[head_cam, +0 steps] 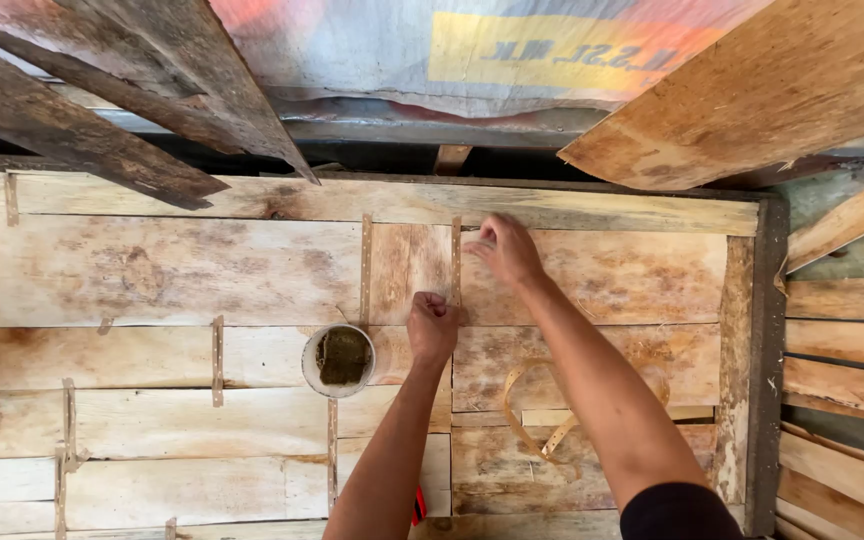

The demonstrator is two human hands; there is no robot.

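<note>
The thin vertical wooden strip (456,262) sat on the seam between two pale boards of the plank surface (152,270), near its far edge. The right hand (505,250) pinched at the strip's top end, fingers bunched on it. The left hand (433,325) was clenched into a fist right at the strip's lower end, though what it gripped I couldn't tell. Just left of that fist stood a small white cup (338,359). A loose curled strap (537,420) lay nearer, under the right forearm.
</note>
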